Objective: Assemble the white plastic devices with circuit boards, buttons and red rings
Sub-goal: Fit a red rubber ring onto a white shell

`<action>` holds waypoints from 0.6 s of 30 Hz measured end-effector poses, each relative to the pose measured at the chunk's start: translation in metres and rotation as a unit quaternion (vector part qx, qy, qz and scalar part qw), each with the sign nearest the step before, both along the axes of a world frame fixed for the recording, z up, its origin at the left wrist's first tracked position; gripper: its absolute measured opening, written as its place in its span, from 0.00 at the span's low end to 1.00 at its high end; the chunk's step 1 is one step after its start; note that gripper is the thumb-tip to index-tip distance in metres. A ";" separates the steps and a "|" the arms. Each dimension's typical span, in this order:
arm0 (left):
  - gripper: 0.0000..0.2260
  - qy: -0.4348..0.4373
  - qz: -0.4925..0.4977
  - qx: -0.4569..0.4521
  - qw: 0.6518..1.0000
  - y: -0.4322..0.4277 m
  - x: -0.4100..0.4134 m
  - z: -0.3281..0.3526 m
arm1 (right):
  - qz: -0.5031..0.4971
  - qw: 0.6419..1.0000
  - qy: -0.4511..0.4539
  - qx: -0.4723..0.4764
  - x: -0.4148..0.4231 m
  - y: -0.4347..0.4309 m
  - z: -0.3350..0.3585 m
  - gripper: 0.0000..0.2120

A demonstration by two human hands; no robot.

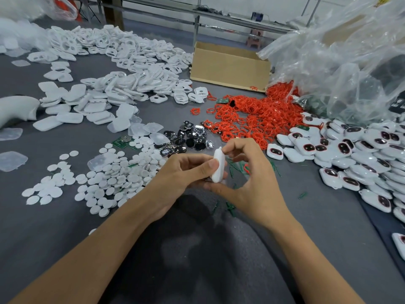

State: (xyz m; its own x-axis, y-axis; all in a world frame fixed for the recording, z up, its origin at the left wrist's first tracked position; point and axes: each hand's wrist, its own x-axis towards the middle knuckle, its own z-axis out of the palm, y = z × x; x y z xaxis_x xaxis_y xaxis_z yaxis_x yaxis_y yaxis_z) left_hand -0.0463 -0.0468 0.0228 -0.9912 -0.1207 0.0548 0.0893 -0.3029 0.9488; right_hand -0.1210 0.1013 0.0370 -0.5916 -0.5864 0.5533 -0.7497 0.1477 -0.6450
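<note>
While your left hand (186,172) grips the white case (218,165) edge-on, your right hand's (247,172) fingers (235,148) pinch its top, above the tabletop's (65,227) near edge.

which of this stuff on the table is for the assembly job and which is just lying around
Job: white device gripped by left hand and right hand; red rings; buttons; circuit board; white shells; finished devices.
Lying about: cardboard box; plastic bags; green scraps.
</note>
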 end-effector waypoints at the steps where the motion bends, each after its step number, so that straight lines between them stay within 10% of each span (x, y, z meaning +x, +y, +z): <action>1: 0.17 -0.003 -0.007 -0.001 1.000 0.000 0.000 0.000 | 0.000 1.000 0.002 0.005 0.000 0.001 0.000 0.26; 18: 0.18 -0.052 -0.029 0.015 0.998 0.002 0.001 -0.002 | -0.002 0.999 -0.035 0.005 0.001 0.001 0.002 0.21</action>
